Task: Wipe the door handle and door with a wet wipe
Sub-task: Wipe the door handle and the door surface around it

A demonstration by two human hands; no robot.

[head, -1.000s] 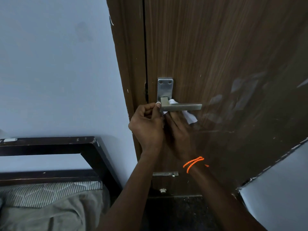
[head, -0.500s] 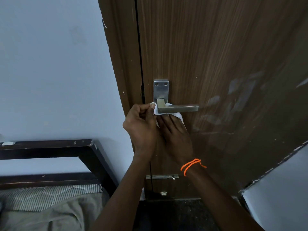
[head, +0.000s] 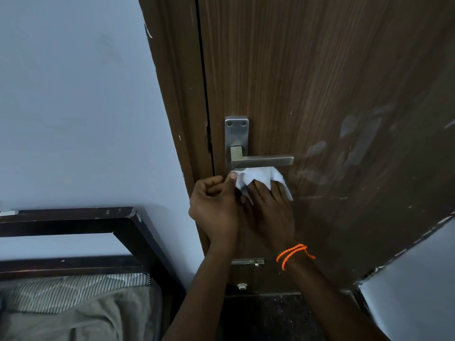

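A brown wooden door (head: 307, 77) carries a silver lever handle (head: 262, 161) on a steel backplate. Just under the lever a white wet wipe (head: 261, 177) lies against the door. My right hand (head: 268, 205), with an orange thread at the wrist, presses the wipe flat to the wood, fingers pointing up. My left hand (head: 215, 207) sits beside it with curled fingers and pinches the wipe's left edge between thumb and finger. The lower part of the wipe is hidden behind both hands.
The brown door frame (head: 179, 114) meets a pale blue wall (head: 73, 107) on the left. A dark bed frame (head: 128, 217) with grey bedding (head: 81, 308) stands at lower left. A small latch (head: 247, 262) sits low on the door. Wet streaks (head: 357, 141) mark the door's right side.
Both hands and the wipe have slid down from the handle's neck to just below the lever, and more of the wipe now shows, spread out above the right fingers.
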